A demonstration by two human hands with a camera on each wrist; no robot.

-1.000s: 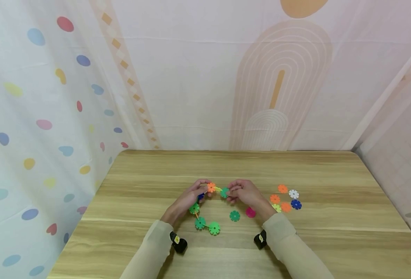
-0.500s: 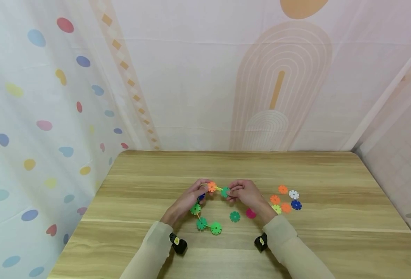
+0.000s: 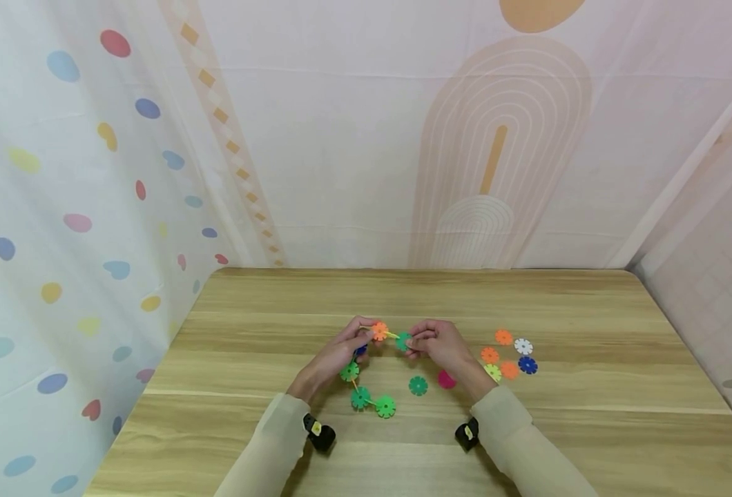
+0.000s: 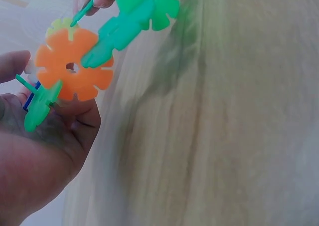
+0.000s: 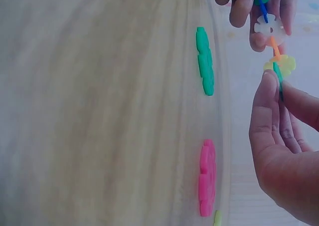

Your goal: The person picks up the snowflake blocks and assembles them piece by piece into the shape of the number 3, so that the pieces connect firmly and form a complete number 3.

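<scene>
A pale cloth with soft printed shapes hangs behind and at both sides: coloured dots at 9 o'clock, peach arches at 12 o'clock. In front of it stands a light wooden tabletop (image 3: 279, 428) with long grain lines.

Near the middle of the tabletop, a person in beige sleeves holds a chain of flower-shaped plastic discs (image 3: 366, 373). It is the largest built thing here. It runs from an orange disc (image 3: 378, 331) at the top, down past green discs to a bright green one at 6 o'clock, which lies on the wood. So several discs are already joined, I judge, and the work is about half done.

The left hand (image 3: 335, 355) has its fingers closed on the upper part of the chain, beside the orange disc; in the left wrist view the thumb and palm sit just behind it. The right hand (image 3: 440, 345) pinches a green disc (image 3: 403, 340) with fingers together, at the chain's open end, touching a thin yellow-green piece between both hands. If the green disc is fully slotted, I cannot tell.

What is left lies loose. A group of small discs (image 3: 507, 355), orange, white, blue and yellow-green, sits at 3 o'clock of the hands, apart from them. Nearer, just under the right hand, lie a single green disc (image 3: 418, 385) and a pink disc (image 3: 445, 379), both flat on the wood.
</scene>
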